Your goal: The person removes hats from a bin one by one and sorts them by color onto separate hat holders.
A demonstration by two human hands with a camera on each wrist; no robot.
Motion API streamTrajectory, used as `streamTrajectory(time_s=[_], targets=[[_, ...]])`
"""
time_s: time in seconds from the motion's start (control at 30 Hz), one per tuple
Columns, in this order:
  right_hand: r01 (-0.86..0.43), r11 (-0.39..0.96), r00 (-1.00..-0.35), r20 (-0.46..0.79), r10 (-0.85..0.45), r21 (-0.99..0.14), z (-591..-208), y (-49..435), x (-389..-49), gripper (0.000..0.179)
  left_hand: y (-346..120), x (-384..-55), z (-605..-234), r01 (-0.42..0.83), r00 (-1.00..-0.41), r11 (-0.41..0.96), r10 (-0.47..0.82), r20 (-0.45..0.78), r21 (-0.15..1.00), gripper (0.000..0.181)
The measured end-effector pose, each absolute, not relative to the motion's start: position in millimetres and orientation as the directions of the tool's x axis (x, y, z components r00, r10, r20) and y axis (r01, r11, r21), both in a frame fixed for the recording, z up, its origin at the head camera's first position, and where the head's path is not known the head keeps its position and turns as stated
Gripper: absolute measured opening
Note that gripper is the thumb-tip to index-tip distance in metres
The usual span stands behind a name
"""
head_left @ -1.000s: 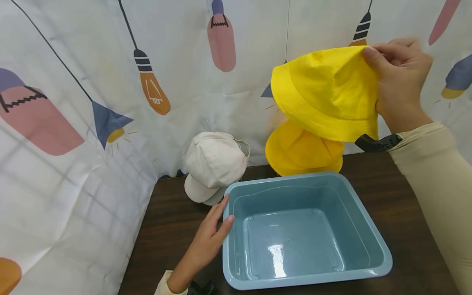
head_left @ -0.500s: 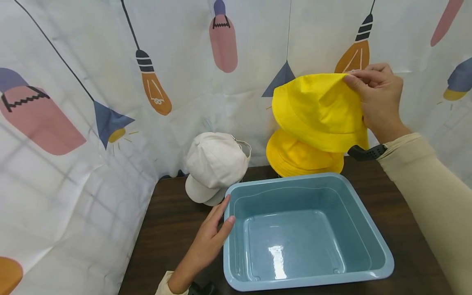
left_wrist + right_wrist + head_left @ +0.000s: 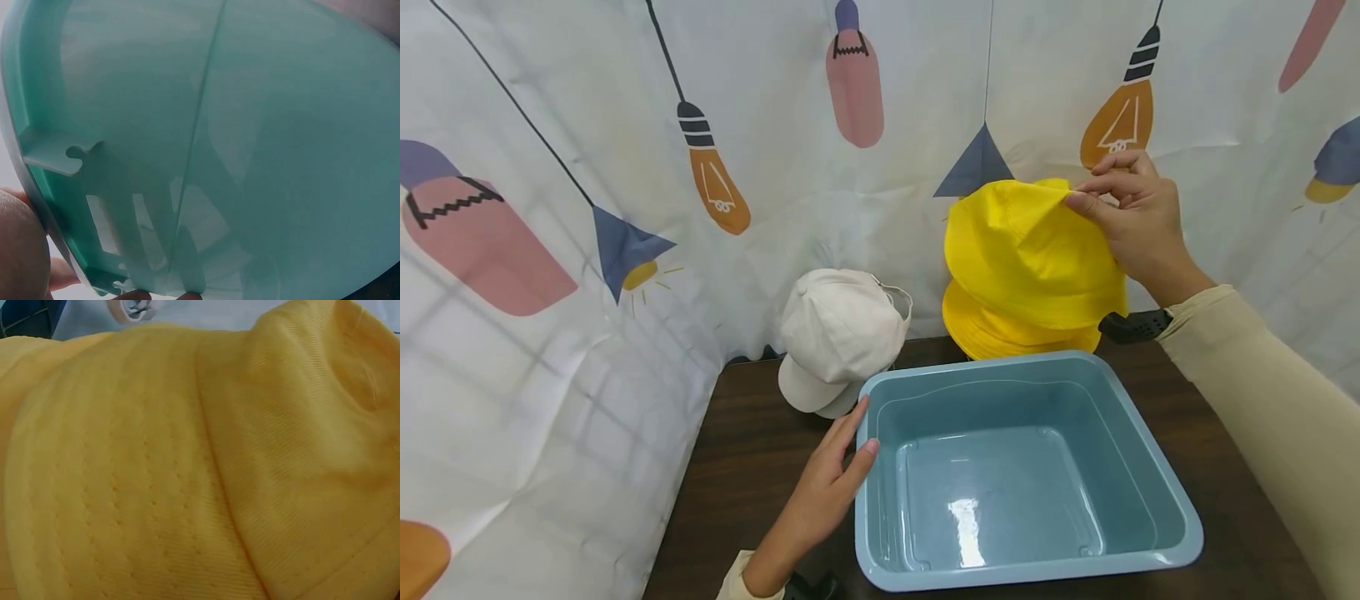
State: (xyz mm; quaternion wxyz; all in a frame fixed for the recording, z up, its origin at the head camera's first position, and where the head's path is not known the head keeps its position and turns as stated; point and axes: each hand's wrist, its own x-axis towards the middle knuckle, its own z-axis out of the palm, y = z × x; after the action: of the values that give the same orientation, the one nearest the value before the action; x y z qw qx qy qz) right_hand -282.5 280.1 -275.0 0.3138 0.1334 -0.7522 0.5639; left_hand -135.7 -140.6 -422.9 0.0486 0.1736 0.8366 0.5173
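Note:
My right hand (image 3: 1138, 221) pinches the crown of a yellow bucket hat (image 3: 1033, 250) between thumb and fingers. That hat overlaps a second yellow hat (image 3: 1000, 333) behind the basin; whether its weight rests there I cannot tell. In the right wrist view the stitched brim (image 3: 125, 475) fills most of the picture. My left hand (image 3: 820, 483) lies along the left rim of a blue plastic basin (image 3: 1157, 450), fingers fairly straight and touching it. The left wrist view looks at the basin's outer wall (image 3: 300, 156), with fingertips at the rim.
Left of the yellow hats, a white baseball cap (image 3: 842, 329) sits on top of another pale cap (image 3: 838, 404), mostly hidden. Everything stands on a dark wooden table (image 3: 730, 467). A patterned white cloth (image 3: 790, 192) hangs close behind and at the left.
My right hand has come down and to the left with the bucket hat, which now covers more of the lower yellow hat. The left hand has stayed at the basin's rim.

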Motion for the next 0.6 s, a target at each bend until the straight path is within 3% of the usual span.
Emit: streamTrajectory(time_s=[0.2,0.33,0.6], targets=[[-0.648,0.145,-0.745,0.662,0.086,-0.748,-270.2,281.9,-271.8,0.015,-140.2,-136.2,-423.4,0.245,-0.934,0.403,0.341,0.104,0.882,0.061],[-0.657,0.117,-0.745,0.665,0.055,-0.745,-271.4,281.4,-271.8,0.014,-139.9,-136.3,-424.0,0.245,-0.936,0.407,0.337,0.105,0.880,0.061],[-0.566,0.328,-0.793,0.608,0.034,-0.756,-280.9,270.5,-281.6,0.016,-140.9,-135.9,-424.2,0.241,-0.937,0.406,0.335,0.101,0.882,0.062]])
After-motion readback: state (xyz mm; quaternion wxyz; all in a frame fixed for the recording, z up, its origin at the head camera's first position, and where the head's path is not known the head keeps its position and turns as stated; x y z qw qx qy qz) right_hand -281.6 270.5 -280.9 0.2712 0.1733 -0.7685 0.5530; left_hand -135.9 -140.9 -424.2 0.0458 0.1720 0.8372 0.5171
